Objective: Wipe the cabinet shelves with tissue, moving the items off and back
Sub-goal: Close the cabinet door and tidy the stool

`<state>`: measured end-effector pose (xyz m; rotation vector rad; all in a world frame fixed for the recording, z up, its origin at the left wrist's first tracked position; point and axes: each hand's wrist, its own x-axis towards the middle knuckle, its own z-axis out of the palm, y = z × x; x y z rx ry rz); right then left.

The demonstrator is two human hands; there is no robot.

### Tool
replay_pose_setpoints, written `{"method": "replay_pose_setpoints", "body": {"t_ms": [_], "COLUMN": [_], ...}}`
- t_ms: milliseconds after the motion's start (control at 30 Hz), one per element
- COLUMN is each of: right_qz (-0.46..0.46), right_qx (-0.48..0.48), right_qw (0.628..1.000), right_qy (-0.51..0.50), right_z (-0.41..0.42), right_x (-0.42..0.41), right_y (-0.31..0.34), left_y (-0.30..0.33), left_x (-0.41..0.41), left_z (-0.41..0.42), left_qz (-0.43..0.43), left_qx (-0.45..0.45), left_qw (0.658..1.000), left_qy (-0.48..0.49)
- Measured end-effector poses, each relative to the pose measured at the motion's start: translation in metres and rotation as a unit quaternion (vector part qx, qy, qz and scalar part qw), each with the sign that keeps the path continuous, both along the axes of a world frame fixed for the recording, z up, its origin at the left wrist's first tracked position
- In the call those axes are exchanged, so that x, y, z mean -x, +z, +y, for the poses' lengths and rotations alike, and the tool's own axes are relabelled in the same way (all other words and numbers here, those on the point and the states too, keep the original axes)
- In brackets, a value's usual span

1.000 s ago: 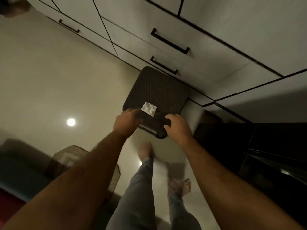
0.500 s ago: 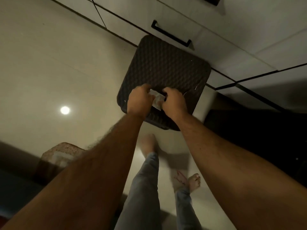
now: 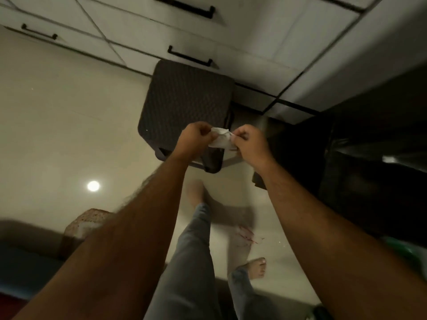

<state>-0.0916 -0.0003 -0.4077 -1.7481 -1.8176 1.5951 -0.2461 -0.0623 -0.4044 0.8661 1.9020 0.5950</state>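
1. White crumpled tissue (image 3: 221, 140) pinched btwn both hands, above the stool's near edge.
2. Left hand (image 3: 196, 138) grips its left end; right hand (image 3: 250, 144) grips the right.
3. Dark quilted square stool (image 3: 187, 105) sits on cream glossy floor (image 3: 69, 116), against white cabinet drawers w/ black handles (image 3: 189, 57).

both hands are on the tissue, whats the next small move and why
Probably pull the tissue open flat. The left hand and right hand pinch its two ends above the dark stool, and it looks crumpled, so spreading it would give more wiping surface.
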Motion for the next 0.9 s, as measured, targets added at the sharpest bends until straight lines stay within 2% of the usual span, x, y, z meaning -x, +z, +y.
{"method": "replay_pose_setpoints", "body": {"t_ms": [233,333,500,700,900], "right_qz": [0.126,0.168,0.214,0.232,0.200], "right_qx": [-0.010,-0.004,-0.046,-0.081,-0.078], "right_qw": [0.979,0.961,0.927,0.905,0.866], "right_qy": [-0.161,-0.218,-0.303,-0.348,-0.452], "right_z": [-0.067,-0.100,-0.136,-0.169,-0.184], "right_x": [-0.183,-0.270,-0.389,-0.495,-0.559], "right_y": [0.133,0.187,0.247,0.281,0.262], "left_y": [0.124,0.171,0.236,0.274,0.251], "left_x": [-0.176,-0.261,-0.377,-0.482,-0.559], "left_z": [-0.031,-0.047,-0.059,-0.060,-0.055], "left_qz": [-0.043,-0.036,-0.040,-0.074,-0.104], "left_qx": [-0.088,-0.139,-0.198,-0.205,-0.174], "left_qw": [0.994,0.986,0.962,0.936,0.922], "left_qy": [-0.047,-0.085,-0.181,-0.278,-0.330]}}
